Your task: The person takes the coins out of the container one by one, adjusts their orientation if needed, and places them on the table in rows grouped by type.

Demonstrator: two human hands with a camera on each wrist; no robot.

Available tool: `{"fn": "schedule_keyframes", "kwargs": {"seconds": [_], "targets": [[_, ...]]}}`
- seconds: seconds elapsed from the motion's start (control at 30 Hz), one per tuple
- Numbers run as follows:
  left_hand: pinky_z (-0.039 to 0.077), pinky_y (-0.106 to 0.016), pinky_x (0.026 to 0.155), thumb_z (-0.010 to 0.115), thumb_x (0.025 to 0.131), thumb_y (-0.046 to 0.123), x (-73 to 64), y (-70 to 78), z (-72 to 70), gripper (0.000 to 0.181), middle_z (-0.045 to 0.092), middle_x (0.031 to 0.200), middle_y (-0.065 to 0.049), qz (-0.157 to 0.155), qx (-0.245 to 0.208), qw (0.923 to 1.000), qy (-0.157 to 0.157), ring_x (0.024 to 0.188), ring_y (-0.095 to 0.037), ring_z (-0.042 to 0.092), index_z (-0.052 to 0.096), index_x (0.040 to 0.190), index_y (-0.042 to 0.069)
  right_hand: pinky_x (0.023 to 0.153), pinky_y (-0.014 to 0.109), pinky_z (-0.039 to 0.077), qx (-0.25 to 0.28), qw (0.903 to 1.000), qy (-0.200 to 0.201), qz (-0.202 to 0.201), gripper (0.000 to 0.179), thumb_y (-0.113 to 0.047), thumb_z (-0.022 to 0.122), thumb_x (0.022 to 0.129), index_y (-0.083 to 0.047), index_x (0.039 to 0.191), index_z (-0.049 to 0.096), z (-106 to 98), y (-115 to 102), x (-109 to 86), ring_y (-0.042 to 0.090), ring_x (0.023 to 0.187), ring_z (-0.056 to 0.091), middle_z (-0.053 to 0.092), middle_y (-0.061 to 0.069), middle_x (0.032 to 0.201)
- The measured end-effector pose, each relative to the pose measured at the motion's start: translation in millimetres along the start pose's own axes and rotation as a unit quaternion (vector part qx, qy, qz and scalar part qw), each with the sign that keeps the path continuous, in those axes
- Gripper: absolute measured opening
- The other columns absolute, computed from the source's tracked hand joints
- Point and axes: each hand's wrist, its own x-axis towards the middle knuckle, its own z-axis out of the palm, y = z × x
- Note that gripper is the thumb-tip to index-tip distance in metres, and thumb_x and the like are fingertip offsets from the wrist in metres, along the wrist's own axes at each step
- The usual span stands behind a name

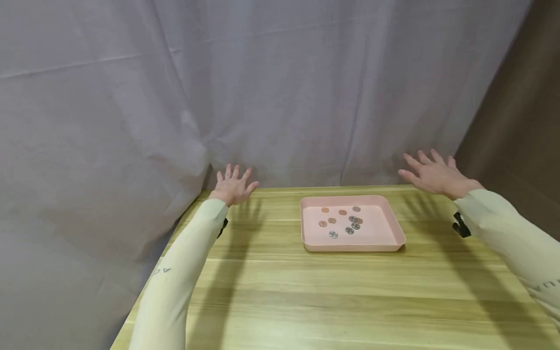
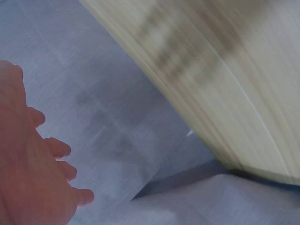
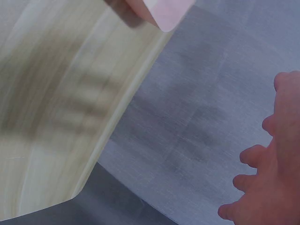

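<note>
A shallow pink tray (image 1: 385,231) stands on the wooden table, right of the middle in the head view. Several coins lie in it, some copper-coloured, like the coin (image 1: 325,210) near the back, and some silver, like the coin (image 1: 333,234) near the front. My left hand (image 1: 234,187) is raised over the table's far left, fingers spread, holding nothing. Past the tray's right side, my right hand (image 1: 437,176) is likewise raised with spread fingers and holds nothing. In the right wrist view a corner of the tray (image 3: 171,11) shows at the top.
The wooden table (image 1: 280,301) has its far edge close to a grey curtain (image 1: 280,97). A darker brown curtain (image 1: 520,126) hangs on the right. Both arms cast shadows across the tabletop.
</note>
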Motion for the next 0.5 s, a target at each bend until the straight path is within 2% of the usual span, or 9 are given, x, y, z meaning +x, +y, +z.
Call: {"fn": "schedule_keyframes", "kwargs": {"seconds": [0.17, 0.5], "targets": [[0.003, -0.064, 0.118, 0.009, 0.099, 0.065, 2.7, 9.3, 4.1, 0.072, 0.001, 0.165, -0.018, 0.014, -0.004, 0.9999, 0.000, 0.151, -0.041, -0.006, 0.003, 0.158, 0.025, 0.100, 0.081, -0.008, 0.002, 1.0000, 0.003, 0.006, 0.085, -0.069, 0.021, 0.098, -0.013, 0.158, -0.001, 4.3, 4.5, -4.7, 0.064, 0.138, -0.007, 0.000, 0.037, 0.156], [0.006, -0.063, 0.119, 0.012, 0.101, 0.063, 8.9, 29.8, 26.7, 0.070, 0.002, 0.164, -0.019, 0.033, -0.036, 0.9988, -0.001, 0.151, -0.042, -0.004, 0.004, 0.159, 0.025, 0.102, 0.081, -0.006, 0.003, 0.9999, 0.015, -0.008, 0.083, -0.068, 0.021, 0.098, -0.015, 0.158, 0.001, 22.3, -4.5, -1.8, 0.061, 0.141, -0.007, 0.002, 0.034, 0.158]]}}
